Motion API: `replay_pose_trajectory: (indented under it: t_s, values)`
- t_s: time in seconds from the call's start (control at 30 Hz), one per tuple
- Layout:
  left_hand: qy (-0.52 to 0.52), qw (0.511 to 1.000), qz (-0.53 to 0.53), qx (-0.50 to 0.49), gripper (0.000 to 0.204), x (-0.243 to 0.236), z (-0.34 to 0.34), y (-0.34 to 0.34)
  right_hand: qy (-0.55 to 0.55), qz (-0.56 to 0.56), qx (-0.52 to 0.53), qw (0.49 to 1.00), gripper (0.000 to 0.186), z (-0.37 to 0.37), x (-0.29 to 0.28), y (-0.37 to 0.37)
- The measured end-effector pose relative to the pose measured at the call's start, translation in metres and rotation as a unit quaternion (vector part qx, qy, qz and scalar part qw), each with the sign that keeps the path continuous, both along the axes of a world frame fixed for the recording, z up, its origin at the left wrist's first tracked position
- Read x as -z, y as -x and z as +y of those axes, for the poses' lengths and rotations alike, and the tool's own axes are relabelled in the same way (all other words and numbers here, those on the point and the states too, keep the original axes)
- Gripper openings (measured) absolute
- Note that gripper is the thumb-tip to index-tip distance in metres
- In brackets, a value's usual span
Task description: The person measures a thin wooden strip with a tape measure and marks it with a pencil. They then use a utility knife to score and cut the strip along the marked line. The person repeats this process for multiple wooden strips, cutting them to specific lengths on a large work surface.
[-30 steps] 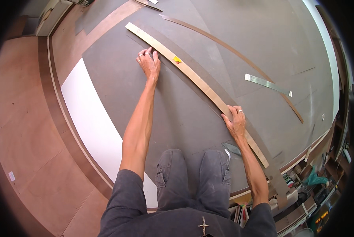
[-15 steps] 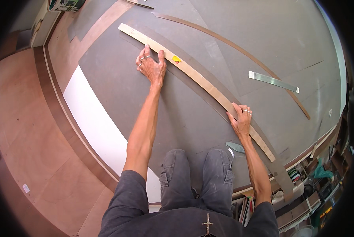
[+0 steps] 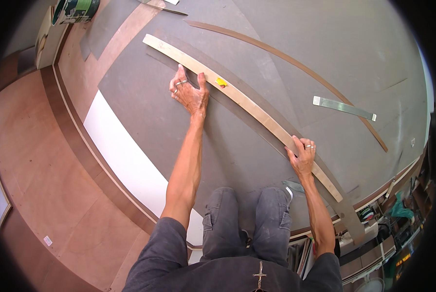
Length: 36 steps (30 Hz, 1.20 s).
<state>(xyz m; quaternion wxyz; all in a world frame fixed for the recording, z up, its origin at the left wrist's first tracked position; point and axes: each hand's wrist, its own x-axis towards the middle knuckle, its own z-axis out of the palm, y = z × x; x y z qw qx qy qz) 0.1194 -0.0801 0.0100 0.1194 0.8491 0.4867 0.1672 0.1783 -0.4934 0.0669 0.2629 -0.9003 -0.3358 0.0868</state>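
A person in dark work trousers leans over a long, pale wooden bar [image 3: 257,112] that lies slantwise across a broad grey sheet [image 3: 135,102], both hands on it and set well apart. The right hand [image 3: 303,156] is clamped across the bar toward its near right end, fingers over the far edge and thumb along the near one. The left hand [image 3: 191,95], fingers spread rather than gripping, rests against the bar's near edge toward the other end, its thumb touching the wood. A scrap of yellow [image 3: 221,82] sits on top of the bar between the two hands. Beneath the bar runs a grey-brown strip [image 3: 353,224], which sticks out past its near right end. Beyond the bar lies a thin brown strip [image 3: 276,53], with a short metal strip [image 3: 344,108], pale at both ends, resting across it. Left of the bar is a white panel [image 3: 125,151]; past its far left end stands a bucket [image 3: 77,10] with a green band, cut off by the frame.
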Motion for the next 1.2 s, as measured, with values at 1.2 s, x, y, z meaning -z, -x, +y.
replay_pose_trajectory:
  t_s: [1.2]
  values:
    - [-0.068,0.997,0.035,0.013,0.078,0.007,0.008,0.007,0.156,0.145,0.060,0.975,0.063,-0.097,-0.086,0.081]
